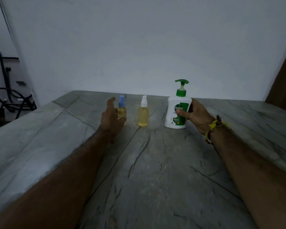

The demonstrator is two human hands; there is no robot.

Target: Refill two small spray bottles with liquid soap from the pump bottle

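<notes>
A broad grey-green marble slab with dark veins (155, 162) carries everything, its far edge running along a plain white wall (139, 38) and its left edge falling away toward a dim corner where black hoses (12, 100) are coiled. Both bare forearms reach from the near edge toward the far edge.

The largest thing on the slab is the white plastic pump bottle with a green pump head and green label (175, 113), upright near the far edge, right of the middle. The person's right hand (196, 116) is wrapped around its right side, thumb across the front label, fingers behind, so the hand grips the bottle (whose base looks to rest on the stone). A yellow and red thread band (213, 128) circles that wrist.

The left hand (111, 115) is half open, fingers spread and curved, just in front of and to the left of a small clear spray bottle with a blue cap and yellow liquid (122, 111). Whether the fingers touch it cannot be told; it is not closed on it.

Between this bottle and the pump bottle stands a small clear spray bottle with a white nozzle and yellow liquid (143, 114), upright, apart from both neighbours and untouched.
</notes>
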